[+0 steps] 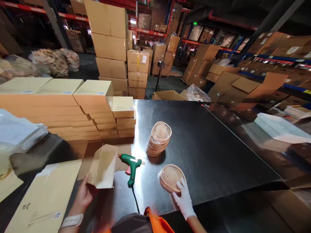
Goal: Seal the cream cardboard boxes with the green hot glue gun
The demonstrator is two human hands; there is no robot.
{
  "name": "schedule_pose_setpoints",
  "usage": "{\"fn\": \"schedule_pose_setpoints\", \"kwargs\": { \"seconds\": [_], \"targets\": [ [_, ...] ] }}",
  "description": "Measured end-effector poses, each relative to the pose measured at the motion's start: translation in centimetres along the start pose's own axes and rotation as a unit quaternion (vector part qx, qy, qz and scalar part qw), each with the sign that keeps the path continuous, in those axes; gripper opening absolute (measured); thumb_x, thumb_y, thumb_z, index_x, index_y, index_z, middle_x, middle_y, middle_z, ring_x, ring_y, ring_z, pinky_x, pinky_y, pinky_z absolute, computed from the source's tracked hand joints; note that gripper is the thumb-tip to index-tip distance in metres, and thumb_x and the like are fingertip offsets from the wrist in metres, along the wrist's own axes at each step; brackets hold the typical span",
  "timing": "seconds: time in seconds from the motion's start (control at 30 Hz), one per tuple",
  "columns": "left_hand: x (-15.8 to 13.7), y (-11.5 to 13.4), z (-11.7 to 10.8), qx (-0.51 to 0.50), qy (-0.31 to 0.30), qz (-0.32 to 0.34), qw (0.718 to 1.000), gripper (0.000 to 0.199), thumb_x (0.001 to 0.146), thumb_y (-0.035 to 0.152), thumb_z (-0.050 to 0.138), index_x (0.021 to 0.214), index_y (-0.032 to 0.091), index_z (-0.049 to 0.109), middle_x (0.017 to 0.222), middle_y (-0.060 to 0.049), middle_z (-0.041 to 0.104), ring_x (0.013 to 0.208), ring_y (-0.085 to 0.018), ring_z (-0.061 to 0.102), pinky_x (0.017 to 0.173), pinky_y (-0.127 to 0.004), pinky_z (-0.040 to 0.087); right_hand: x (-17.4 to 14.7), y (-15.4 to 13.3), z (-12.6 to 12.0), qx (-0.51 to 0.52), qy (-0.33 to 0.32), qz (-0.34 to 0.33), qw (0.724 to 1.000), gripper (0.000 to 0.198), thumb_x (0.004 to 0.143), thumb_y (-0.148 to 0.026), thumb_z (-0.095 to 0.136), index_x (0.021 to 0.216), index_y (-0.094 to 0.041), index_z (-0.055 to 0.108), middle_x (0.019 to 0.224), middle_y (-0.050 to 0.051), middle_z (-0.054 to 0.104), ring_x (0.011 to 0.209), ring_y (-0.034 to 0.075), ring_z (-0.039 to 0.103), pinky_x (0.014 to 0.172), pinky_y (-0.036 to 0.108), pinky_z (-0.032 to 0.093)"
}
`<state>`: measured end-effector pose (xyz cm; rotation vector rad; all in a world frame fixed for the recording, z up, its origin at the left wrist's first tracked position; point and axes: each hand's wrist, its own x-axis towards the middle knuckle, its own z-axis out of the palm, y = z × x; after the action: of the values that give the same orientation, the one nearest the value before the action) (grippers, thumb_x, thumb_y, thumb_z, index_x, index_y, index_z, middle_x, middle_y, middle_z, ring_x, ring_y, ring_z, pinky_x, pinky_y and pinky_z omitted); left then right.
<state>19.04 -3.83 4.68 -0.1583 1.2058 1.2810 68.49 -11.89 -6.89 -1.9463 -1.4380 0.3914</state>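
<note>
My bare left hand point(84, 195), with a white watch band at the wrist, is closed on the near edge of a small cardboard box point(106, 166). My right hand point(184, 200) wears a white glove and grips the rim of a short stack of oval wooden-looking dishes point(170, 178) on the black table. Behind these stands a taller, leaning stack of similar dishes point(159, 142) in clear wrap. Between my hands lies a green glue gun point(132, 166), its nozzle pointing left and its cord running toward me.
Rows of stacked cartons point(94, 102) line the table's far left side. A flat printed carton point(46, 194) lies at the near left, below a white basket point(34, 137). Past the black tabletop point(213, 152) are an open carton point(168, 95) and a standing fan point(160, 64).
</note>
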Motion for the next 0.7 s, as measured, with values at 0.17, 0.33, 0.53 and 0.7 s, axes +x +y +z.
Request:
{"fn": "schedule_pose_setpoints", "kwargs": {
  "seconds": [0.17, 0.33, 0.53, 0.7],
  "targets": [
    [-0.6, -3.4, 1.5, -0.028, -0.042, -0.054, 0.997, 0.020, 0.090, 0.025, 0.053, 0.095, 0.019, 0.071, 0.073, -0.007, 0.079, 0.080, -0.030, 0.078, 0.078, -0.044, 0.065, -8.5, 3.0, 3.2, 0.040, 0.106, -0.076, 0.991, 0.024, 0.059, -0.035, 0.073, 0.080, -0.045, 0.066, 0.106, 0.008, 0.070, 0.104, 0.042, 0.070, 0.090, 0.065, 0.057],
    [-0.4, -4.5, 2.7, -0.023, -0.075, -0.084, 0.993, 0.022, 0.092, 0.023, 0.052, 0.087, 0.015, 0.072, 0.077, -0.010, 0.079, 0.070, -0.025, 0.076, 0.076, -0.040, 0.066, -10.3, 2.1, 5.3, 0.042, 0.179, -0.066, 0.981, 0.034, 0.048, -0.037, 0.078, 0.079, -0.035, 0.064, 0.104, 0.008, 0.067, 0.099, 0.042, 0.070, 0.073, 0.063, 0.063],
    [0.1, -4.9, 3.2, 0.000, -0.058, -0.062, 0.996, 0.018, 0.090, 0.015, 0.053, 0.093, 0.019, 0.070, 0.077, -0.004, 0.079, 0.068, -0.022, 0.076, 0.075, -0.036, 0.065, -10.5, -0.6, 5.2, 0.031, 0.221, 0.005, 0.975, 0.021, 0.068, -0.041, 0.070, 0.081, -0.026, 0.064, 0.107, 0.015, 0.061, 0.096, 0.035, 0.065, 0.079, 0.056, 0.061],
    [0.2, -5.6, 3.9, 0.037, -0.050, -0.041, 0.997, 0.040, 0.088, 0.010, 0.052, 0.127, 0.016, 0.062, 0.076, -0.002, 0.078, 0.066, -0.019, 0.075, 0.074, -0.032, 0.065, -10.3, -2.1, 3.0, 0.057, 0.175, 0.059, 0.981, 0.026, 0.067, -0.042, 0.069, 0.059, -0.025, 0.052, 0.099, 0.015, 0.062, 0.098, 0.036, 0.061, 0.090, 0.059, 0.053]
  ]
}}
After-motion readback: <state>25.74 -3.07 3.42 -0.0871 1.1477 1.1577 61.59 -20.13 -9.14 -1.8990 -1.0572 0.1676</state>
